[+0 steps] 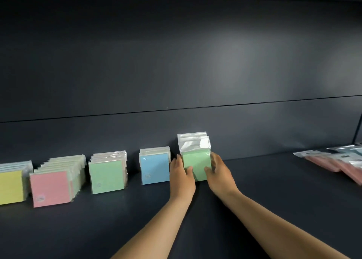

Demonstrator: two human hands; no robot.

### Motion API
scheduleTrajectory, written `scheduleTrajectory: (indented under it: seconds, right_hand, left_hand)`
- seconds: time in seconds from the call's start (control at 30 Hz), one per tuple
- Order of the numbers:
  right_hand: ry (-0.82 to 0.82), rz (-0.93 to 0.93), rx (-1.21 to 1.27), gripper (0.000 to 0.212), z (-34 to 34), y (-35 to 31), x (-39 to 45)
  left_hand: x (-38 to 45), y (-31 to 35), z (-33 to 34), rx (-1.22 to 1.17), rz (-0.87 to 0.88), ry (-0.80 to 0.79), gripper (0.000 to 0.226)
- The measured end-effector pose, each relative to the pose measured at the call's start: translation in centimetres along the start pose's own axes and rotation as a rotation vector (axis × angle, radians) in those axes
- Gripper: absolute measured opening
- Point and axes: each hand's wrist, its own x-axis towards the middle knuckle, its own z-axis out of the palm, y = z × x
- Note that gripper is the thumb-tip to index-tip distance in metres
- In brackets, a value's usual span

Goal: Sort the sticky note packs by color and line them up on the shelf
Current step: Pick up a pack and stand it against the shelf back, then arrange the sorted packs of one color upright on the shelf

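Both hands clasp the upright green packs (pixel 195 165) on the shelf (pixel 274 180): left hand (pixel 181 177) and right hand (pixel 218 173) at the sides, thumbs on the front, beside the blue packs (pixel 154 167).

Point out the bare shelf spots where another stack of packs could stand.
Widest bare stretch: shelf between the green packs in both hands and the pink packets lying far right. The front strip is bare too. Crowded: yellow stack, pink stack, green stack and blue stack, with narrow gaps.
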Motion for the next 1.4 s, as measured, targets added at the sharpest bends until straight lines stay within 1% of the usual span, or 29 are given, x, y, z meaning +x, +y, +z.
scheduleTrajectory:
  seconds: [0.1, 0.23, 0.33, 0.57, 0.67, 0.73, 0.8, 0.9, 0.93, 1.0, 1.03, 1.13, 1.3, 1.4]
  right_hand:
    - [-0.039, 0.001, -0.028, 0.041, 0.1, 0.0, 0.2]
    - [-0.055, 0.009, -0.078, 0.047, 0.2, 0.3, 0.4]
    - [-0.07, -0.004, -0.09, 0.047, 0.1, 0.3, 0.5]
    - [-0.092, 0.038, -0.099, 0.051, -0.2, 0.3, 0.5]
    - [-0.131, 0.009, -0.227, 0.056, -1.5, 0.1, -0.2]
    - [-0.156, -0.064, -0.375, 0.059, -3.7, -0.2, -0.8]
    - [-0.198, -0.153, -0.533, 0.057, -6.7, -0.4, -1.3]
    - [-0.295, -0.252, -0.74, 0.053, -11.8, -0.9, -1.8]
    - [-0.32, -0.269, -0.785, 0.053, -13.4, -1.2, -2.0]
    - [-0.344, -0.291, -0.867, 0.054, -16.7, -1.6, -2.5]
    - [-0.357, -0.298, -0.9, 0.055, -18.0, -1.8, -2.8]
    - [-0.381, -0.316, -0.981, 0.058, -23.2, -1.4, -4.1]
    - [-0.404, -0.36, -1.016, 0.061, -32.0, 0.6, -6.4]
    - [-0.388, -0.377, -1.01, 0.054, -36.7, 2.0, -8.0]
  left_hand:
    - [0.1, -0.1, 0.1, -0.029, -0.026, -0.055, 0.052]
    - [0.1, -0.1, 0.0, -0.025, -0.015, -0.08, 0.053]
    - [0.1, 0.1, -0.1, -0.018, -0.004, -0.086, 0.052]
    - [-0.6, 1.3, -0.8, 0.042, -0.077, -0.112, 0.055]
    - [-1.6, 2.3, -1.8, 0.115, -0.113, -0.132, 0.063]
    - [-2.4, 2.8, -2.7, 0.184, -0.124, -0.122, 0.061]
    - [-3.2, 3.4, -3.9, 0.3, -0.125, -0.094, 0.054]
    - [-4.3, 5.3, -5.5, 0.447, -0.057, -0.103, 0.02]
    - [-4.7, 6.3, -5.8, 0.471, -0.021, -0.126, 0.023]
    - [-5.6, 8.4, -6.0, 0.558, 0.02, -0.225, 0.039]
    - [-5.9, 9.4, -6.0, 0.625, 0.037, -0.279, 0.044]
    - [-8.4, 13.3, -4.4, 0.81, 0.088, -0.401, 0.049]
    - [-14.4, 19.3, 0.8, 0.848, 0.084, -0.454, 0.05]
    - [-17.7, 21.8, 4.3, 0.889, 0.096, -0.464, 0.05]
